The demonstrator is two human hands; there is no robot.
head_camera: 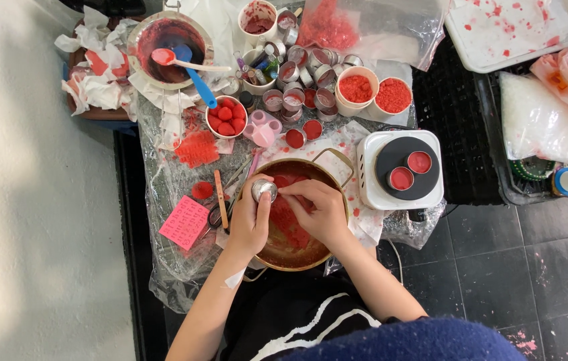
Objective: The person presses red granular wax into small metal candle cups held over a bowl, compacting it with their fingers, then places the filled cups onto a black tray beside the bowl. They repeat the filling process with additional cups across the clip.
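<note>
My left hand point(249, 220) grips a small round metal tin point(264, 190) over the left rim of a brass pan point(335, 163) that holds red wax pieces. My right hand point(321, 210) lies over the pan, its fingertips touching the tin's right edge. The tin's inside is hidden from me.
A white hot plate point(367, 184) with two red-filled tins stands right of the pan. Behind are several empty tins, white cups of red granules point(356, 88), a cup of red balls point(226, 117), a bowl with spoons point(163, 40), crumpled tissues, a pink silicone mould point(185, 222) and scissors.
</note>
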